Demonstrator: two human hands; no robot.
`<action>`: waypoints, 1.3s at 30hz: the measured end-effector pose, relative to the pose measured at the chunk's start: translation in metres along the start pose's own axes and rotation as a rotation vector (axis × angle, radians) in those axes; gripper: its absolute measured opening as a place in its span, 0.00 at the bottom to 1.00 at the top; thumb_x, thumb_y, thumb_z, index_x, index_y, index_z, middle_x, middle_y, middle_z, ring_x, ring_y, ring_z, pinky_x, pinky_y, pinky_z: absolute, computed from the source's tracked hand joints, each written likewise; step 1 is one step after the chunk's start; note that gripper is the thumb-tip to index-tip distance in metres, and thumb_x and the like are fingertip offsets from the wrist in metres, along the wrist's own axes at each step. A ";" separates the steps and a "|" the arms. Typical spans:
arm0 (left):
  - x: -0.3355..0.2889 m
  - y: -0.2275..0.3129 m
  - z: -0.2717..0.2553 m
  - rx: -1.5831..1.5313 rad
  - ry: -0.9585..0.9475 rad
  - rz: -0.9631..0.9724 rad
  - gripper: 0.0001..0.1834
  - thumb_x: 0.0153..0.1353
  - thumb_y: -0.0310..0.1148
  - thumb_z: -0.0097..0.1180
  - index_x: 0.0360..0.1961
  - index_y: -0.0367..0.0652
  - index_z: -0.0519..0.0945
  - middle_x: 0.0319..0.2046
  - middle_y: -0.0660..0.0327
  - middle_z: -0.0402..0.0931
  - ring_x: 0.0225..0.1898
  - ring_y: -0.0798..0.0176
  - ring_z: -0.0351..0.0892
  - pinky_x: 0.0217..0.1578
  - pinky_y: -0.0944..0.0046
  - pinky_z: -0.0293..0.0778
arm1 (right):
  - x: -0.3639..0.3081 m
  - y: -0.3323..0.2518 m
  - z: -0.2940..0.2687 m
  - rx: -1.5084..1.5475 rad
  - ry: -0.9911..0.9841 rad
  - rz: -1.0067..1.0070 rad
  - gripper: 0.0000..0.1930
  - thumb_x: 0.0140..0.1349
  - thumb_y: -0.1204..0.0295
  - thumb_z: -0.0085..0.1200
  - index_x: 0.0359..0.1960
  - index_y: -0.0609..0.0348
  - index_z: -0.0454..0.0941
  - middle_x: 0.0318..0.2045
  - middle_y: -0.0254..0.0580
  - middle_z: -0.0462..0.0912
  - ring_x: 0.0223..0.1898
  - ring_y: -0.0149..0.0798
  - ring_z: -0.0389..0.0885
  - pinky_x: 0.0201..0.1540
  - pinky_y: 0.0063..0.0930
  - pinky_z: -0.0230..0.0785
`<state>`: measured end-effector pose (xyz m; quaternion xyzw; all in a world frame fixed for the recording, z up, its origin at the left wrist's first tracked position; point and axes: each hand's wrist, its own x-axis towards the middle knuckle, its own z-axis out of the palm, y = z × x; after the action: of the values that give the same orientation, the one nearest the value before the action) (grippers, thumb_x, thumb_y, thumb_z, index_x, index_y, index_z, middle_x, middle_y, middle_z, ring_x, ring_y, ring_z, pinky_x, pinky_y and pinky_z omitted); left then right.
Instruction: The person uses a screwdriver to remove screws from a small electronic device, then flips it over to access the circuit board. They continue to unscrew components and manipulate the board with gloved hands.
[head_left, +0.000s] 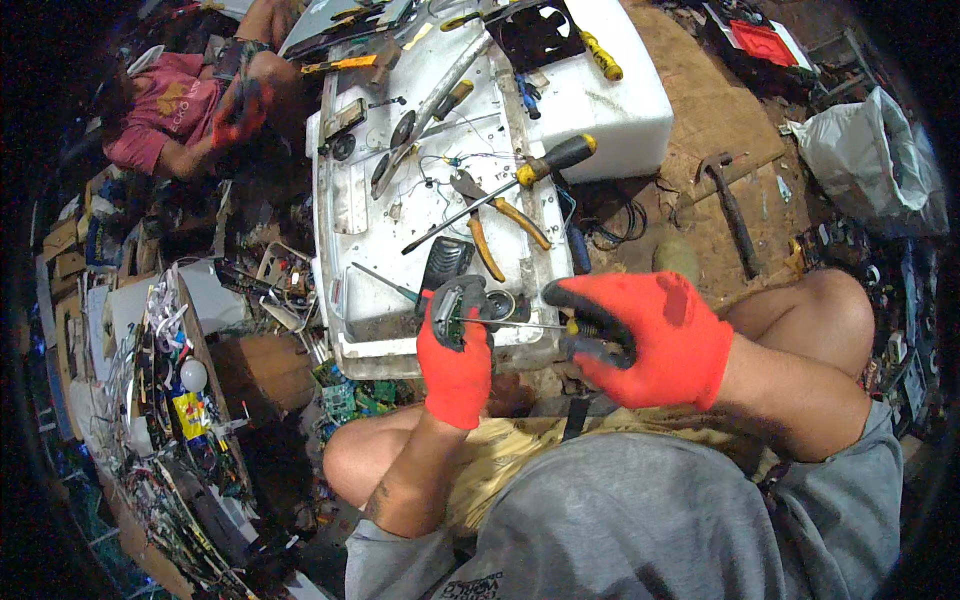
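My left hand (455,365), in a red and black work glove, is closed around a small dark device with a circuit board (460,308) showing. My right hand (660,340), gloved alike, grips a screwdriver (525,324) by its yellow and black handle. Its thin shaft points left, and the tip reaches the device; whether it sits in a screw I cannot tell. Just beyond the left hand lie a ribbed black plastic shell (447,262) and a thin screwdriver with a teal handle (398,290). Pliers with orange handles (495,222) and a larger screwdriver (540,170) lie farther off.
These tools lie on a white panel (350,290) used as a worktop, beside a white foam block (625,120). A hammer (735,220) rests on cardboard at right, near a white sack (870,150). Scrap electronics (190,400) fill the left. Another person (180,110) sits at far left.
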<state>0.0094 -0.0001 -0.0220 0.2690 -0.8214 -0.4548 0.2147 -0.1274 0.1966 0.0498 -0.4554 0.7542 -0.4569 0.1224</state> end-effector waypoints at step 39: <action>-0.009 0.013 0.002 -0.119 -0.031 0.017 0.15 0.64 0.22 0.52 0.51 0.35 0.78 0.42 0.57 0.81 0.44 0.65 0.79 0.46 0.64 0.75 | -0.020 -0.002 0.003 -0.011 -0.171 0.002 0.19 0.51 0.67 0.61 0.46 0.59 0.81 0.31 0.42 0.82 0.26 0.39 0.78 0.23 0.37 0.68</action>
<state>0.0117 0.0124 -0.0131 0.2418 -0.7985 -0.5050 0.2212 -0.1134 0.2111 0.0452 -0.4926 0.7440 -0.4119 0.1845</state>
